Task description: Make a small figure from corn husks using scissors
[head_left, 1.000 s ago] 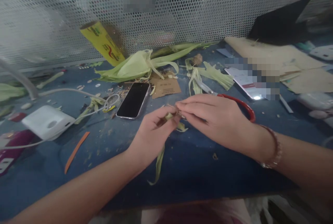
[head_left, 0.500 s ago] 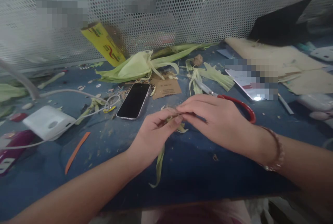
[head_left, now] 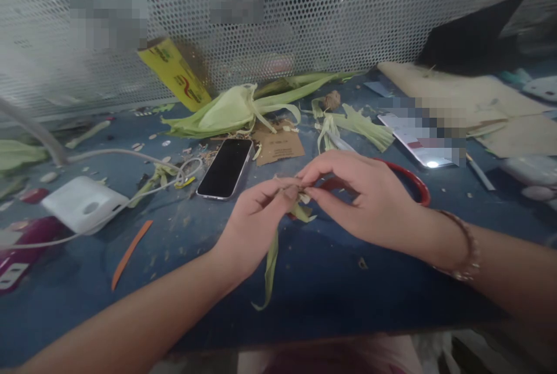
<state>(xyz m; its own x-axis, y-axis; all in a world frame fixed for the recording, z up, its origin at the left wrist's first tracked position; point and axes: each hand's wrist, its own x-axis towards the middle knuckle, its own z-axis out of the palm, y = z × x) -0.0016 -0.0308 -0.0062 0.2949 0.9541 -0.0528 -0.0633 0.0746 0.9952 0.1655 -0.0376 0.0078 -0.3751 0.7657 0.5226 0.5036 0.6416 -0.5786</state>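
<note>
My left hand pinches a small bundle of corn husk between thumb and fingers. A long thin green strip of it hangs down below the hand. My right hand, with a beaded bracelet on its wrist, meets it from the right; thumb and forefinger are closed on the bundle's end. Much of the bundle is hidden by the fingers. Beyond the right hand lie scissors with red handles, partly covered by that hand.
Behind are a big corn husk, more husk pieces, a brown card and a yellow tube against a perforated metal panel. A dark phone, a white charger with cable, an orange strip and a lit phone lie about.
My right hand's fingers have arched up and drawn slightly apart at the bundle, covering more of the scissors. My left hand keeps its pinch, and more of the husk bundle shows.
</note>
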